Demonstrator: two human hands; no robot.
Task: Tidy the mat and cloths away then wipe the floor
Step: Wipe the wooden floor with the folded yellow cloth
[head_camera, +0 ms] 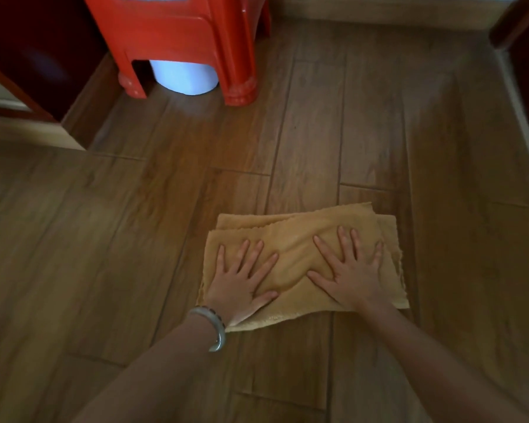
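Observation:
A folded yellow cloth (293, 233) lies flat on the wooden plank floor (135, 239), a little right of centre. My left hand (242, 279) presses down on its left half with fingers spread straight. My right hand (348, 267) presses on its right half the same way, fingers fanned out. The cloth bunches into a ridge between the two hands. A pale bangle (213, 328) sits on my left wrist.
A red plastic stool (177, 35) stands at the top left, with a white round container (185, 77) under it. Dark wooden furniture (28, 56) fills the left corner. A pale skirting runs along the back wall and the right edge (522, 123).

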